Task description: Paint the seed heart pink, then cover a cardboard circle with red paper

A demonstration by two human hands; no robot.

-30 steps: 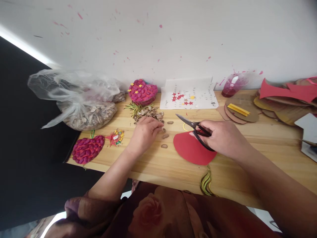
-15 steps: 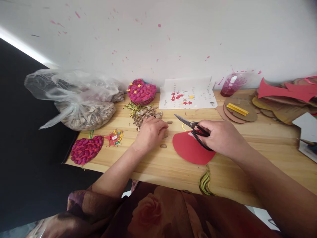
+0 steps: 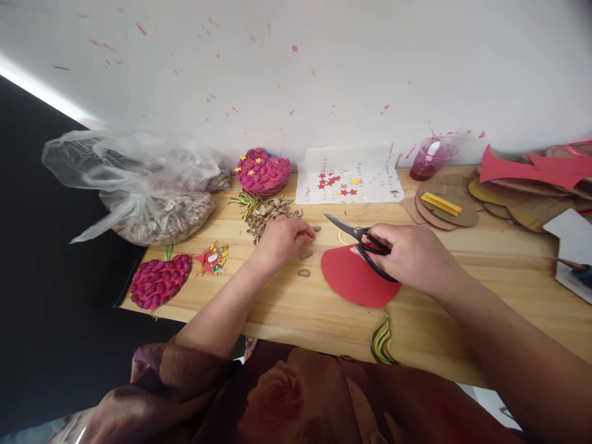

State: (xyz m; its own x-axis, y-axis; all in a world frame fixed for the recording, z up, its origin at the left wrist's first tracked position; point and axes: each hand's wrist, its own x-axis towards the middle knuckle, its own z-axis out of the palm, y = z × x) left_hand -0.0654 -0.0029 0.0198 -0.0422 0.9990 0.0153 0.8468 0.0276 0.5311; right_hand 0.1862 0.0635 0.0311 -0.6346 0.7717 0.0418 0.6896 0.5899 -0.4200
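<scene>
Black-handled scissors (image 3: 345, 227) are gripped in my right hand (image 3: 407, 253), their blades pointing up and left. Under that hand lies a red paper shape (image 3: 346, 280) with a rounded lower edge. A green and brown tassel (image 3: 383, 339) hangs from its lower side, and a thin yellow loop shows at its top. My left hand (image 3: 282, 242) is over the near side of a pile of brown shells (image 3: 263, 216), its fingers bent and drawn together. Whatever they may hold is hidden. A few single shells (image 3: 304, 272) lie between the hands.
At left are a clear plastic bag (image 3: 157, 216) of shells, a magenta shell-covered ornament (image 3: 161, 280) and paper scraps (image 3: 213, 259). Behind stand another magenta ornament (image 3: 263, 171), a white sheet (image 3: 319, 194) with small stars, and a cup (image 3: 425, 161). Cardboard pieces (image 3: 456, 185) lie right.
My left hand has shifted very slightly over the shells, its fingertips moving a little. My right hand keeps the scissors in the same place above the red paper.
</scene>
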